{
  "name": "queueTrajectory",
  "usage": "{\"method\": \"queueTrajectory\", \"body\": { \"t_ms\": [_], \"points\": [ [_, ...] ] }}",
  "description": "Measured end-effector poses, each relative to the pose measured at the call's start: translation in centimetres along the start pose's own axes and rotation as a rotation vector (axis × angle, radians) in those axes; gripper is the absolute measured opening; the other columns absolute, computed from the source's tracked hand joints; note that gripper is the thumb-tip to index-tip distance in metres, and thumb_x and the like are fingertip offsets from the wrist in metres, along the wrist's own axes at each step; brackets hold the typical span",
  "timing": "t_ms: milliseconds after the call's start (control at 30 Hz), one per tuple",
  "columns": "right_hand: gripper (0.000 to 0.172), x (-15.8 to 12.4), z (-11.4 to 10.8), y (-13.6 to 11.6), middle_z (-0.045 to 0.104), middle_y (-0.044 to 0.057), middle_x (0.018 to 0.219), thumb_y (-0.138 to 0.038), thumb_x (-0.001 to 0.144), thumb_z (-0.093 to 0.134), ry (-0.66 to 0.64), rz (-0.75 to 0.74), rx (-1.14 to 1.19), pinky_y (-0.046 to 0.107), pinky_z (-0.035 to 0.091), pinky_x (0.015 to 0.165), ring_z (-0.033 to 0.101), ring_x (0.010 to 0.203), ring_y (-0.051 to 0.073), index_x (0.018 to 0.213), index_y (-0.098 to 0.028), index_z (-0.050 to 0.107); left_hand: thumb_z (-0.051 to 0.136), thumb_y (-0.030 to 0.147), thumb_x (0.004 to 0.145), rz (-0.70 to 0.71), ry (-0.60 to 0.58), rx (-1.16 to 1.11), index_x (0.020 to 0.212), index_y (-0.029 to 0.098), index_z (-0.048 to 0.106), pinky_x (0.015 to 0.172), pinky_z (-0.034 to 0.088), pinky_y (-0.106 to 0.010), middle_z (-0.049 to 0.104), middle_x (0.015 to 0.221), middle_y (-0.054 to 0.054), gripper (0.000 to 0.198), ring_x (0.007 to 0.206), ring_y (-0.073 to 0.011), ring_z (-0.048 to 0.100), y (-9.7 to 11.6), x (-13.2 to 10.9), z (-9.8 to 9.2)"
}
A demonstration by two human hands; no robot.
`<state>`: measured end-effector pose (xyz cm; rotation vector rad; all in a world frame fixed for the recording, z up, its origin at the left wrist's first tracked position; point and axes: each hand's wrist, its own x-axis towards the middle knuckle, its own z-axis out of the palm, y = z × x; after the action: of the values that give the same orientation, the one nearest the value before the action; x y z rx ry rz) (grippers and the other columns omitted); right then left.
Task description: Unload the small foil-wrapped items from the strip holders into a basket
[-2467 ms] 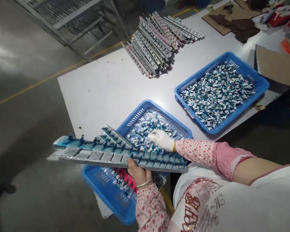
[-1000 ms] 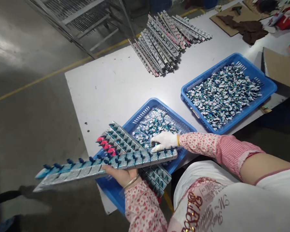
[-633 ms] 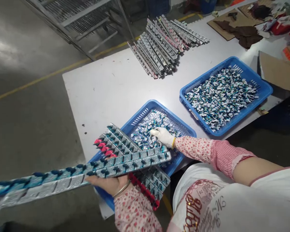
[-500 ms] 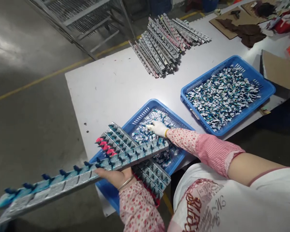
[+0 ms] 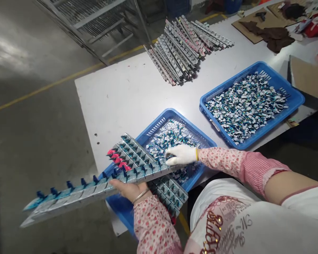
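My left hand [image 5: 128,188] is closed around a long silver strip [image 5: 95,188], bare, gripping it from below near its middle. Small blue clips stand along the strip's top edge, and it sticks out to the left past the table. My right hand [image 5: 180,155], in a white glove, pinches a small blue piece at the strip's right end. Both hands are over the near blue basket [image 5: 159,121], which holds loose blue-and-white pieces and a stack of filled strips [image 5: 137,155] with some pink tips.
A second blue basket [image 5: 294,92] full of loose pieces sits to the right. Several silver strips [image 5: 185,46] are piled at the table's far side. Cardboard [image 5: 310,76] and brown cloth [image 5: 270,35] lie at the right. A metal rack [image 5: 95,21] stands on the floor beyond.
My right hand reached into the near basket's loose pieces, then came back to the strip's right end. The strip's left end swung down and back up slightly.
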<state>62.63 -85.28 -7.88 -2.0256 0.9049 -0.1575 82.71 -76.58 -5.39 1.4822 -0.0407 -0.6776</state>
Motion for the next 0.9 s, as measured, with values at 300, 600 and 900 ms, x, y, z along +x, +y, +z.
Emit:
{"method": "queueTrajectory", "body": {
  "t_ms": [300,600,900],
  "points": [
    [0.039,-2.2,2.4,-1.7,0.068,0.001,0.079,-0.053,0.092,0.048,0.05,-0.083,0.097,0.022,0.036,0.061,0.059,0.073,0.014,0.091,-0.02,0.068,0.048,0.07,0.079,0.051,-0.172,-0.038,0.127,0.031,0.055,0.11,0.035,-0.051,0.057,0.135,-0.005,0.062,0.135,-0.0254,0.043,1.4,-1.0,0.2],
    [0.03,-3.9,2.0,-4.9,0.065,-0.001,0.072,-0.045,0.086,0.056,0.059,-0.097,0.588,0.021,0.043,0.06,0.059,0.063,0.011,0.091,-0.018,0.067,0.052,0.064,0.082,0.17,-0.067,-0.03,0.121,0.026,0.061,0.11,0.037,-0.045,0.059,0.133,-0.006,0.055,0.13,-0.0232,0.048,2.8,-1.3,0.7],
    [0.033,5.9,-1.8,2.6,0.068,0.008,0.103,-0.041,0.089,0.053,0.201,0.333,0.049,0.03,0.045,0.083,0.062,0.096,0.021,0.107,-0.018,0.066,0.042,0.071,0.082,0.046,-0.192,-0.092,0.125,0.031,0.058,0.108,0.038,-0.04,0.059,0.133,-0.006,0.061,0.131,-0.0204,0.047,-1.5,-2.3,0.4]
  ]
}}
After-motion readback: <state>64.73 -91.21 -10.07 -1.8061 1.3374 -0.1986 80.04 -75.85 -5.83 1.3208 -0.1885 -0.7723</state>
